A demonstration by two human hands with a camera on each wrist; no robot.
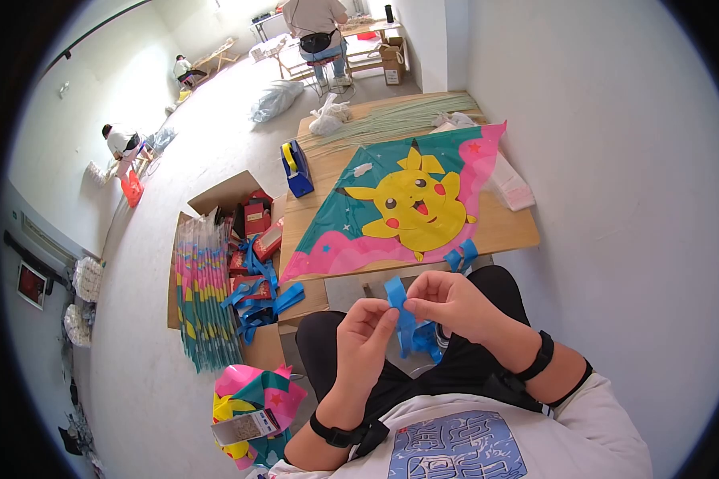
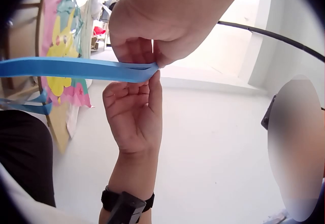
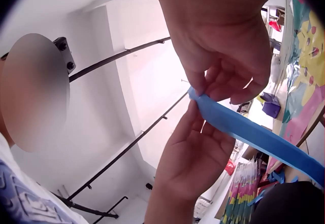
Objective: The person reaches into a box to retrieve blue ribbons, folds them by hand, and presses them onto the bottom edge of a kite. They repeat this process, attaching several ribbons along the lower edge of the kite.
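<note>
Both hands meet over the lap at one end of a flat blue ribbon (image 1: 395, 294). My left hand (image 1: 365, 337) pinches it between thumb and fingers. My right hand (image 1: 453, 302) pinches the same end from the other side, the fingertips of both hands close together. In the left wrist view the ribbon (image 2: 66, 68) looks doubled where it enters the pinch. Its long part runs away from the hands, and more blue ribbon hangs in loops below them. Just beyond the hands, a triangular kite (image 1: 358, 254) with a yellow cartoon figure lies spread on the wooden table (image 1: 503, 233).
A blue tape dispenser (image 1: 297, 169) stands at the table's left, near thin green sticks (image 1: 407, 116). Left of the table, a cardboard box (image 1: 224, 191) holds red boxes, blue ribbons and packed kites (image 1: 208, 291). A folded kite (image 1: 256, 399) lies below. A wall (image 1: 615, 199) rises at right.
</note>
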